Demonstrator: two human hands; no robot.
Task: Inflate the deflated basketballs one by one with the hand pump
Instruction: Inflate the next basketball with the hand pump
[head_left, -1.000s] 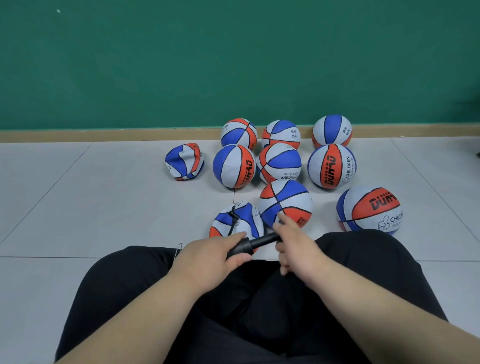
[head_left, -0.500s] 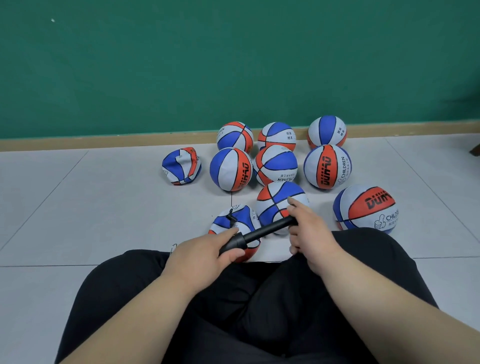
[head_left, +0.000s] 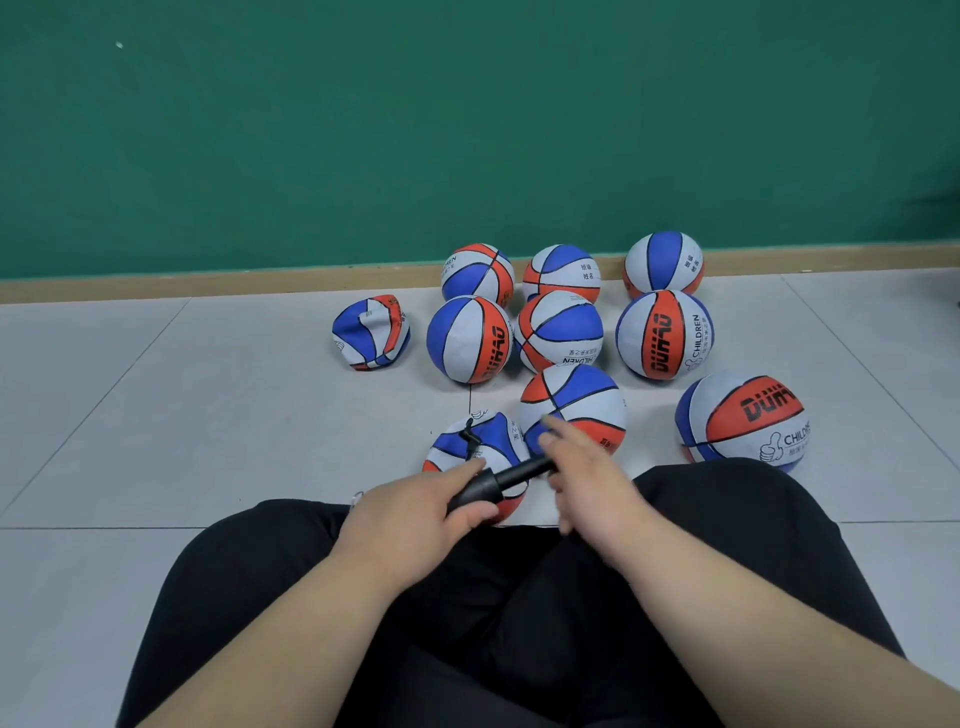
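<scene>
Between both hands (head_left: 415, 512) (head_left: 587, 483), hand pump (head_left: 498, 480) angled up-right.

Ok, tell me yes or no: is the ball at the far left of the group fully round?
No: the ball at the far left is crumpled and caved in, unlike the round ball beside it.

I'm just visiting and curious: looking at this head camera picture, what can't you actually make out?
- Where the pump's needle meets the ball being pumped: too small to see, and the left hand covers the ball's near side.
- The hand pump handle: the right hand wraps it and is blurred.
- The small print on the far balls: too small to read.
- The crumpled ball: its valve is not visible.
</scene>
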